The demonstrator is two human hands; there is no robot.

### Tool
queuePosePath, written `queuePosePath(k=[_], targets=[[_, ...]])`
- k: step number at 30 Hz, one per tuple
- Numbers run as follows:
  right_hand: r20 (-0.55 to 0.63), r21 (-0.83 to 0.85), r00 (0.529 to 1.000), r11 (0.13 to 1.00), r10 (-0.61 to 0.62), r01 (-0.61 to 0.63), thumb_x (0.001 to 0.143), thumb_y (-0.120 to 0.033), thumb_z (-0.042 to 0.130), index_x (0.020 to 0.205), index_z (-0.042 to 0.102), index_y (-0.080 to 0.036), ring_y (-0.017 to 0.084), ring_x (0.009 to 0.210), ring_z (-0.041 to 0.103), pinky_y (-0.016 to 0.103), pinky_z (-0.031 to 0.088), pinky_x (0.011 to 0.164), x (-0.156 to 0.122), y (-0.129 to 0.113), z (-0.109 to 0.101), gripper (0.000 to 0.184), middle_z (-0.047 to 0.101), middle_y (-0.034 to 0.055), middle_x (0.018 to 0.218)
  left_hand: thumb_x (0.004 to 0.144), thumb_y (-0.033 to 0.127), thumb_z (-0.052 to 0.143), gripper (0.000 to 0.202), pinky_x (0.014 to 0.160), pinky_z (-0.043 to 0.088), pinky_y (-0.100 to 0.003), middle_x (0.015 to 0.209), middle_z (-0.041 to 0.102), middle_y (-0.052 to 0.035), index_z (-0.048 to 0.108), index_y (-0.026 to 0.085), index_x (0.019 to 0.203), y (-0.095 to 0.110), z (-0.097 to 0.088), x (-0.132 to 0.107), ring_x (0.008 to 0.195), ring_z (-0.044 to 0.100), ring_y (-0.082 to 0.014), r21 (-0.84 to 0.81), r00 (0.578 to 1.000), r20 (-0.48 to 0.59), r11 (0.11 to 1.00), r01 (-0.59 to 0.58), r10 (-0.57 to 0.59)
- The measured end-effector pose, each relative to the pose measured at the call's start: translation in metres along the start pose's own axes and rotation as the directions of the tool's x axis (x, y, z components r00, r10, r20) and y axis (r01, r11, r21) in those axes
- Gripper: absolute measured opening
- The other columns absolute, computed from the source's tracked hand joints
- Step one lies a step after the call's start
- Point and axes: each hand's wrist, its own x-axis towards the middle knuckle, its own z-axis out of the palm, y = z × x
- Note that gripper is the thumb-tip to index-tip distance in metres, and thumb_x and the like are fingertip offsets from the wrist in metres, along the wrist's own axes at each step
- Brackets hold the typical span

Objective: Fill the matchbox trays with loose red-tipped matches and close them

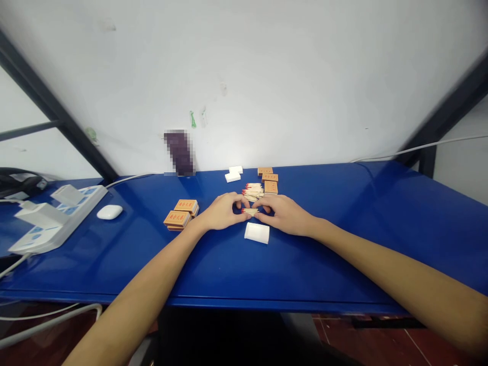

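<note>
Both of my hands meet at the middle of the blue table (343,244). My left hand (223,213) and my right hand (284,213) pinch a small bundle of matches (250,211) between their fingertips. Just in front of the hands lies a white inner matchbox tray (256,233). Behind the hands sits a loose pile of red-tipped matches (253,191). Orange matchboxes (182,213) are stacked to the left of my left hand.
More orange matchboxes (270,180) and two white trays (233,174) lie near the wall. A white power strip (57,216) with plugs and a white earbud case (109,212) sit at the left. A blurred dark object (180,151) stands against the wall.
</note>
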Motion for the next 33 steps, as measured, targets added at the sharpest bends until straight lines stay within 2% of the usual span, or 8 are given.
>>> queuePosePath(k=[4, 12, 25, 30, 33], targets=[[0.002, 0.02, 1.0, 1.0, 0.008, -0.008, 0.09, -0.031, 0.057, 0.092, 0.068, -0.02, 0.012, 0.062, 0.047, 0.025, 0.031, 0.059, -0.0001, -0.0011, 0.0002, 0.016, 0.055, -0.0016, 0.068, 0.08, 0.044, 0.067, 0.03, 0.069, 0.043, -0.027, 0.085, 0.061, -0.0011, 0.07, 0.022, 0.101, -0.0015, 0.0008, 0.0, 0.076, 0.054, -0.0145, -0.002, 1.0, -0.013, 1.0, -0.007, 0.007], [0.0, 0.024, 1.0, 1.0, 0.009, -0.009, 0.089, -0.028, 0.058, 0.087, 0.068, -0.019, 0.011, 0.06, 0.045, 0.024, 0.029, 0.058, 0.0003, -0.0038, 0.0, 0.013, 0.053, -0.0021, 0.065, 0.082, 0.04, 0.066, 0.021, 0.067, 0.041, -0.026, 0.083, 0.063, -0.0004, 0.071, 0.021, 0.089, 0.0011, -0.0004, -0.0003, 0.074, 0.054, -0.0133, -0.025, 0.999, -0.019, 0.999, -0.047, 0.046], [-0.001, 0.028, 1.0, 0.999, 0.023, -0.023, 0.09, -0.03, 0.056, 0.087, 0.069, -0.019, 0.011, 0.058, 0.045, 0.024, 0.029, 0.056, 0.0006, -0.0063, -0.0007, 0.018, 0.051, -0.0024, 0.062, 0.083, 0.039, 0.063, 0.02, 0.068, 0.043, -0.027, 0.084, 0.064, -0.0013, 0.069, 0.02, 0.087, 0.003, -0.0003, -0.0007, 0.074, 0.055, -0.0141, -0.043, 0.999, -0.007, 0.998, -0.038, 0.038], [-0.002, -0.007, 1.0, 1.0, 0.017, -0.017, 0.09, -0.029, 0.056, 0.089, 0.069, -0.019, 0.012, 0.059, 0.047, 0.025, 0.03, 0.056, -0.0002, -0.0069, -0.0006, 0.016, 0.055, -0.0013, 0.065, 0.083, 0.038, 0.063, 0.02, 0.067, 0.043, -0.027, 0.084, 0.065, -0.0015, 0.069, 0.02, 0.086, 0.0041, -0.0002, -0.0008, 0.074, 0.056, -0.0141, -0.049, 0.999, -0.009, 0.998, -0.042, 0.041], [-0.035, -0.053, 0.999, 0.998, -0.019, 0.017, 0.089, -0.026, 0.057, 0.096, 0.07, -0.021, 0.014, 0.068, 0.053, 0.026, 0.034, 0.06, -0.0013, -0.0057, 0.0018, 0.016, 0.061, 0.002, 0.076, 0.083, 0.036, 0.064, 0.017, 0.067, 0.042, -0.027, 0.083, 0.064, -0.0007, 0.069, 0.02, 0.086, 0.0037, 0.0005, -0.0006, 0.073, 0.055, -0.0132, -0.059, 0.999, -0.015, 0.997, -0.045, 0.044]])
